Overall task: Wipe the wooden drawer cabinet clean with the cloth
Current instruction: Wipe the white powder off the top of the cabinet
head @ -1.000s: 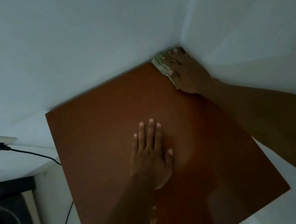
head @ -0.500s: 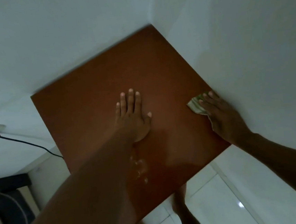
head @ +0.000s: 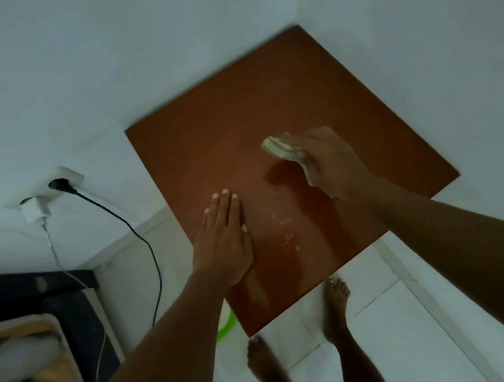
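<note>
The reddish-brown wooden top of the drawer cabinet [head: 312, 92] fills the middle of the head view, pushed into a corner of white walls. My right hand [head: 330, 158] grips a folded pale green cloth [head: 278, 146] and holds it slightly above or against the middle of the top. My left hand [head: 223, 243] lies flat, fingers together, on the near left part of the top. Small whitish specks [head: 287, 230] sit on the wood between my two hands. The cabinet's drawers are hidden below the top.
A wall socket [head: 50, 191] with a black plug, a white charger and hanging cables is at the left. A dark bed [head: 41, 319] lies at lower left. A green-rimmed object [head: 226, 324] peeks out under the cabinet edge. My bare feet [head: 335, 303] stand on white floor tiles.
My right hand carried the cloth from the far corner along the right edge, then leftward to the middle of the top. The left hand stayed flat on the wood. The camera view shifted.
</note>
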A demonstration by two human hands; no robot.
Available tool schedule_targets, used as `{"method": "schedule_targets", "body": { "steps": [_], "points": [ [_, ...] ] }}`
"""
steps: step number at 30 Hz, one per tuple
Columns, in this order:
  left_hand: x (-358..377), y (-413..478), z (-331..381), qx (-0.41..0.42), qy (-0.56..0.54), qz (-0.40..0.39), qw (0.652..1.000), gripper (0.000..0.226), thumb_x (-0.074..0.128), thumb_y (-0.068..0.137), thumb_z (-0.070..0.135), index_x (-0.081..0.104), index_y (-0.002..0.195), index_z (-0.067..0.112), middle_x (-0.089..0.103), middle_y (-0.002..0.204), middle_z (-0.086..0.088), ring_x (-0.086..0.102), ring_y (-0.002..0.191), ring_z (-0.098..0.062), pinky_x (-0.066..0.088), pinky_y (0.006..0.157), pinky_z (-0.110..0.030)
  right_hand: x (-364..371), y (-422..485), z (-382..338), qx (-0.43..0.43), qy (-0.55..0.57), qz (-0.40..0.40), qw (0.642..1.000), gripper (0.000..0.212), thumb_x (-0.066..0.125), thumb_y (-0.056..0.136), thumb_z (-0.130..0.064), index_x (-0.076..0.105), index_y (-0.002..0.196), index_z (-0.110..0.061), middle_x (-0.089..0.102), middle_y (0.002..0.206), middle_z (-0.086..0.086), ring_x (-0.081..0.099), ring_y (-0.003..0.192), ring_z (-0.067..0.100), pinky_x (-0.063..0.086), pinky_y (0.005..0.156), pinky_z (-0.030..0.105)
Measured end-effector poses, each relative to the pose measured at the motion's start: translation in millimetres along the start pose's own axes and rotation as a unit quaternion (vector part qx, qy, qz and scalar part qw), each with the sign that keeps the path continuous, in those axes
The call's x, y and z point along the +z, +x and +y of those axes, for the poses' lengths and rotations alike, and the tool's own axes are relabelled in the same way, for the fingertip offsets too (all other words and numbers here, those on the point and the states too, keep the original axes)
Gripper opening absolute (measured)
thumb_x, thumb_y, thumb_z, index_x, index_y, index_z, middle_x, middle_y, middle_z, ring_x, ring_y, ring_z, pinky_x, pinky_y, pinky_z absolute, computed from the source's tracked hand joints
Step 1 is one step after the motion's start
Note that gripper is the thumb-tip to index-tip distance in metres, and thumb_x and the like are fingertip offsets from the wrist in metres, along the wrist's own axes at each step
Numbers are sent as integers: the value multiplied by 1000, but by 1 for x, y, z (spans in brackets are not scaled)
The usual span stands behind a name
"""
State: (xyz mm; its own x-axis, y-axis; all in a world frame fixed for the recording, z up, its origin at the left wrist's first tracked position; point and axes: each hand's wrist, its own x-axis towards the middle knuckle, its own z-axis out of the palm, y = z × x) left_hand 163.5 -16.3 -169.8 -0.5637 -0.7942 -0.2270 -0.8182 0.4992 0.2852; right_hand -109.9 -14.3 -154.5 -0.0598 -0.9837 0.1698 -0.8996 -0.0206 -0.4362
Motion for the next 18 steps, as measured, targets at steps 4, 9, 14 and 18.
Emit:
{"method": "schedule_targets", "body": {
  "steps": [4, 9, 14, 18],
  "points": [
    [33, -37, 5, -15, -56, -11, 998, 64, 22, 103, 37, 8, 160, 10, -2, 169, -8, -10, 153, -19, 2, 124, -38, 52, 54, -28, -16, -28, -61, 998, 36, 57, 96, -11, 66, 129, -20, 65, 131, 4, 58, 107, 31, 50, 90, 43],
    [42, -37, -1, -12, -60, 1, 998, 64, 28, 103, 29, 4, 160, 11, -6, 169, -6, -10, 155, -22, -1, 124, -37, 57, -35, -36, -84, -56, -43, 994, 29, 51, 98, -16, 71, 119, -12, 66, 119, 8, 50, 94, 28, 43, 74, 37],
    [41, -38, -2, -9, -59, -5, 998, 65, 31, 104, 24, 2, 161, 12, -7, 169, -6, -10, 155, -23, -1, 123, -39, 42, -155, -54, -95, -47, -109, 988, 30, 64, 88, -6, 72, 115, -18, 67, 109, 2, 45, 90, 18, 29, 75, 28],
    [39, -37, 3, -29, -58, -24, 998, 65, 28, 105, 25, -3, 160, 12, -13, 168, -5, -14, 154, -23, 0, 124, -41, 23, -214, -63, -175, -48, -215, 960, 47, 71, 77, 1, 71, 116, -24, 65, 112, -6, 44, 90, 12, 34, 72, 19]
  ]
}}
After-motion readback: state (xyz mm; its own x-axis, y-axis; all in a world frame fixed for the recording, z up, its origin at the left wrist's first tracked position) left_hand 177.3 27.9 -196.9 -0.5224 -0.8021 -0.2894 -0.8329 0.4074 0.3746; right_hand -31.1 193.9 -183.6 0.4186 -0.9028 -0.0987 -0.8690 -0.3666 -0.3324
